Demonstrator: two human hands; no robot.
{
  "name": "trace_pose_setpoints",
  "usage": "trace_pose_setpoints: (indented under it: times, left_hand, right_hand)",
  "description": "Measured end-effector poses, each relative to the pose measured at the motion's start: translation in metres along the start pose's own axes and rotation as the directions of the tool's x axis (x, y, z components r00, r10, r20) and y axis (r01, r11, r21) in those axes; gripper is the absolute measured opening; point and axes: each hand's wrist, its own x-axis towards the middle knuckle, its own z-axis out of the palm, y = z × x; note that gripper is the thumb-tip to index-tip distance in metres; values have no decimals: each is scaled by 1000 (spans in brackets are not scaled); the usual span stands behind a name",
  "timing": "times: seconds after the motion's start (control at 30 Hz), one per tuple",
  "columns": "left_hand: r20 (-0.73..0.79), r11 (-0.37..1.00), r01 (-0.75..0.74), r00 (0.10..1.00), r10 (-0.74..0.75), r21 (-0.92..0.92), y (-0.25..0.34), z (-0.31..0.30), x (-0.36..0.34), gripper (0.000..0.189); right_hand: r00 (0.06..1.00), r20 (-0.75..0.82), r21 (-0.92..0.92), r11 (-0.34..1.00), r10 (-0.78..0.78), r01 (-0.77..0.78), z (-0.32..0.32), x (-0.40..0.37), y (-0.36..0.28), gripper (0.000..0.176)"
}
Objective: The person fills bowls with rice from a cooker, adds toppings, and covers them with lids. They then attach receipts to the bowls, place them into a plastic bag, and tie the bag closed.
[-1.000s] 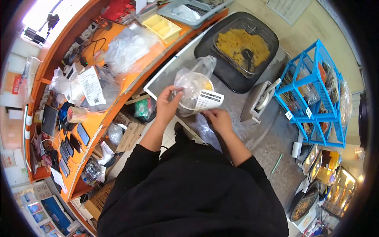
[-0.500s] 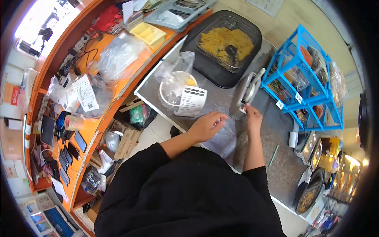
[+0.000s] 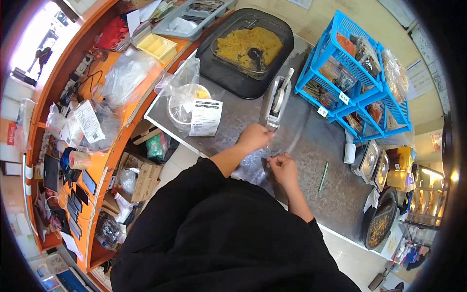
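My left hand [image 3: 255, 138] is just in front of the tape dispenser [image 3: 278, 103], fingers pinched together near its cutting end. Closer to my body, my right hand [image 3: 283, 170] has thumb and fingertips pressed together. Whatever the two pinches hold is too small or too clear to make out. To the left stands a white round tub [image 3: 177, 114] inside a clear plastic bag [image 3: 184, 80]. A printed receipt [image 3: 206, 118] hangs on the front of that bag.
A black tray [image 3: 209, 68] bears a glass dish of yellow food [image 3: 248, 46] with a black spoon [image 3: 255, 56]. Blue baskets [image 3: 340, 92] with packets stand at the right. A green straw [image 3: 323, 176] lies on the metal table [image 3: 306, 146]. An orange counter [image 3: 116, 146] runs along the left.
My right hand has left the tape dispenser and come back toward my body. My left hand is now nearer the dispenser's front, its fingers pinched. The view has shifted somewhat to the right.
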Motion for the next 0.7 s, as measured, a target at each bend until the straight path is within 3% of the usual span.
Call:
trace_pose_setpoints:
  times: [0.1,0.2,0.3,0.4,0.53,0.63,0.7]
  left_hand:
    - [-195,833,-79,956,219,548,-39,13,-8,25]
    - [-325,754,-565,682,656,336,-13,-14,-58,18]
    - [-160,322,-469,353,922,823,2,-58,-104,18]
    - [-125,190,-252,252,960,949,5,-85,-121,22]
    - [-254,263,-2,260,932,965,-3,-122,-118,23]
    - [-267,286,4,370,890,958,-9,-142,-116,17]
    - [-279,325,-68,373,885,943,-23,-148,-109,17]
  right_hand:
    - [993,119,-287,957,5,30,-4,1,-5,22]
    - [989,89,-163,978,-115,129,-9,9,-5,18]
    - [926,131,85,934,-354,346,7,33,-14,12]
    - [849,175,107,867,-499,487,43,66,-40,13]
    - [790,230,25,815,-568,579,89,112,-73,18]
    - [785,252,-46,803,-566,594,117,140,-81,19]
    - [781,230,-63,792,-580,607,132,154,-71,19]
